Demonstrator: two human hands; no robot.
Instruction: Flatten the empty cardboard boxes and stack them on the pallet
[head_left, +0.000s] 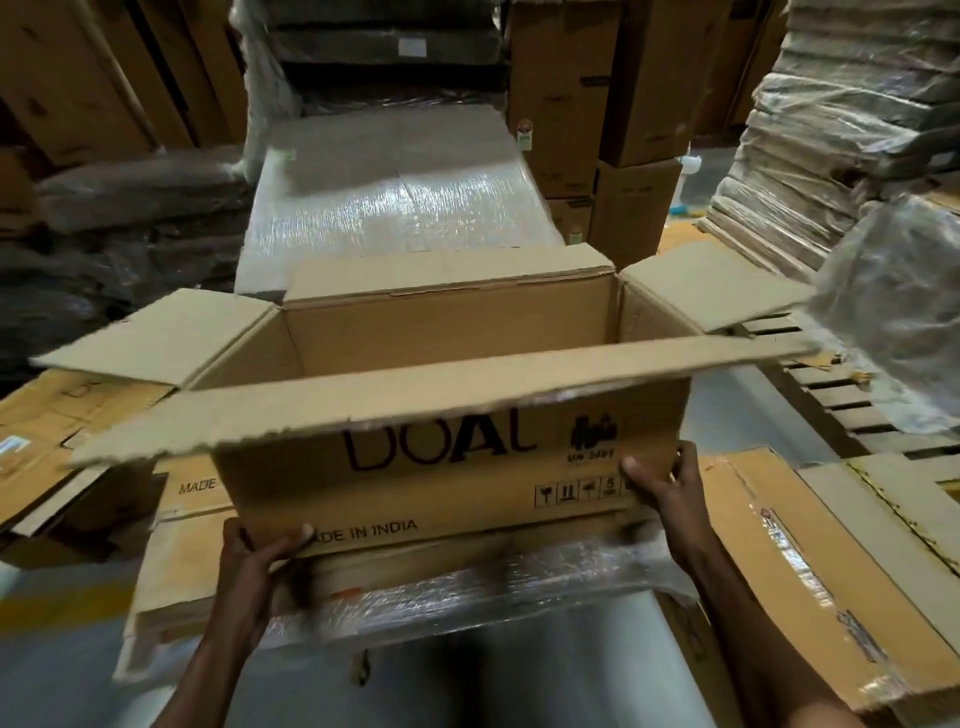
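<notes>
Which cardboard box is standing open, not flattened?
The DOAL-printed box gripped by left hand and right hand, flaps spread; the boxes beside it lie flat.

Two bare forearms (748, 618), a bare left hand (253, 566) and right hand (670, 493), thumbnails (307, 530) in view, edges motion-blurred

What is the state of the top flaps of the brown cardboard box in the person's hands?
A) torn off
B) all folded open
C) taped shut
B: the brown cardboard box shows its inside, with all four flaps spread outward.
</notes>
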